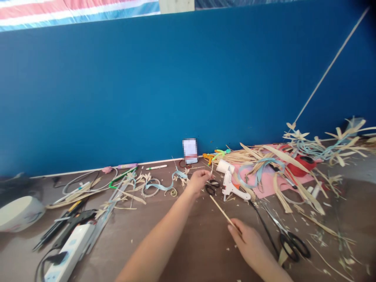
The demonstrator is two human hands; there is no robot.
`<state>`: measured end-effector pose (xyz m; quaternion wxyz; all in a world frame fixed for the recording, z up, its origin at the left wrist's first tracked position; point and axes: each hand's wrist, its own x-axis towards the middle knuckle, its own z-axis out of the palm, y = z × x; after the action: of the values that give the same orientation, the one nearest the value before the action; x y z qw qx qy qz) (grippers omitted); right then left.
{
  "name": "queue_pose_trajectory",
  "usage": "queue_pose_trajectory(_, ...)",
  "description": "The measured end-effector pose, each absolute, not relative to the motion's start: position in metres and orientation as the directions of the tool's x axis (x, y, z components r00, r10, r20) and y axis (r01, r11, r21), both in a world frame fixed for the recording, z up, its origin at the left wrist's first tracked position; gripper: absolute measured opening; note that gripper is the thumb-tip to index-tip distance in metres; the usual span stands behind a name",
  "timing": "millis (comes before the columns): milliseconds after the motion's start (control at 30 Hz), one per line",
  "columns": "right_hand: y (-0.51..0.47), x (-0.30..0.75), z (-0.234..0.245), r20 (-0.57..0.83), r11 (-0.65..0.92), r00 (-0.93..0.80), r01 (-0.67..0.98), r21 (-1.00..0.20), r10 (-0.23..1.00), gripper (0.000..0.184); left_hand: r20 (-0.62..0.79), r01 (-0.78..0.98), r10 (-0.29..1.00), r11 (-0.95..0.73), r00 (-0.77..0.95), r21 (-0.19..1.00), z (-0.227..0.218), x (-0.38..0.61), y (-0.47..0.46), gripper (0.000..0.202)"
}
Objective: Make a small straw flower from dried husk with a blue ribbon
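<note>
The right hand (249,244) pinched a bare thin stick (222,211) at 5 o'clock, nothing yet attached, while the left hand (199,181), fingers bunched, its hold unclear, reached beside small scissors (212,187) and the untouched glue gun (230,185) at 12 o'clock on the bench (176,243).

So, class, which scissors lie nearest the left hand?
The small black pair beside the glue gun; the larger pair lies by the right hand holding a stick.

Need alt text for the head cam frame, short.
The right hand pinches a thin wooden stick over a brown table, while the left hand is beside small black scissors and a white glue gun. Straw strips, large scissors and a power strip lie around, before a blue wall.
</note>
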<state>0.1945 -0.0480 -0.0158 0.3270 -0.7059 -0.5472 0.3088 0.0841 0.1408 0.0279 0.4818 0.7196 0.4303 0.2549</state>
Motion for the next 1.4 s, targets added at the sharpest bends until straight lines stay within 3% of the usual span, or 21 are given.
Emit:
queue_pose_trajectory(67, -0.049, 0.207, -0.009, 0.020, -0.146, 0.194, 0.800, -0.582, 0.981, 0.025, -0.102, 0.263, 0.861, -0.038, 0.499, 0.964, 0.030, 0.066, 0.132, 0.025)
queue_pose_trajectory(133, -0.045, 0.215, -0.005, 0.059, -0.133, 0.171, 0.907, -0.398, 0.984, 0.026, -0.239, 0.012, 0.836, 0.269, 0.494, 0.963, 0.029, 0.052, 0.126, 0.018)
queue_pose_trajectory(233, -0.033, 0.217, -0.001, 0.138, -0.055, 0.100, 0.954, -0.295, 0.985, 0.023, -0.364, -0.210, 0.797, 0.509, 0.482, 0.835, 0.022, 0.044, 0.123, 0.011)
queue_pose_trajectory(400, -0.018, 0.202, 0.009, 0.148, 0.009, 0.062, 0.900, -0.436, 0.987, 0.021, -0.439, -0.300, 0.791, 0.581, 0.426, 0.757, 0.009, 0.044, 0.118, 0.006)
queue_pose_trajectory(567, -0.018, 0.195, 0.009, 0.131, 0.001, 0.114, 0.749, -0.663, 0.985, 0.017, -0.449, -0.330, 0.761, 0.622, 0.468, 0.710, 0.007, 0.039, 0.092, 0.008)
queue_pose_trajectory(667, -0.014, 0.196, 0.010, 0.107, -0.033, 0.241, 0.513, -0.857, 0.965, 0.016, -0.431, -0.306, 0.722, 0.647, 0.542, 0.699, 0.010, 0.038, 0.072, 0.012)
queue_pose_trajectory(767, -0.005, 0.195, 0.016, -0.116, -0.149, 0.251, 0.116, -0.982, 0.961, 0.026, -0.367, -0.294, 0.711, 0.623, 0.600, 0.725, 0.014, 0.040, 0.055, 0.019)
queue_pose_trajectory(833, 0.001, 0.190, 0.021, -0.211, -0.199, 0.143, -0.095, -0.975, 0.967, 0.032, -0.344, -0.291, 0.708, 0.612, 0.617, 0.736, 0.016, 0.041, 0.048, 0.022)
queue_pose_trajectory(900, 0.005, 0.183, 0.024, -0.224, -0.209, 0.060, -0.197, -0.958, 0.973, 0.031, -0.332, -0.287, 0.704, 0.606, 0.629, 0.742, 0.017, 0.041, 0.042, 0.024)
queue_pose_trajectory(1100, 0.008, 0.169, 0.025, -0.246, -0.230, 0.040, -0.228, -0.946, 0.969, 0.025, -0.332, -0.216, 0.681, 0.586, 0.652, 0.781, 0.018, 0.033, 0.034, 0.027)
queue_pose_trajectory(1400, 0.004, 0.163, 0.025, -0.227, -0.208, 0.036, -0.286, -0.935, 0.973, 0.030, -0.313, -0.117, 0.709, 0.486, 0.632, 0.866, 0.023, 0.027, 0.028, 0.022)
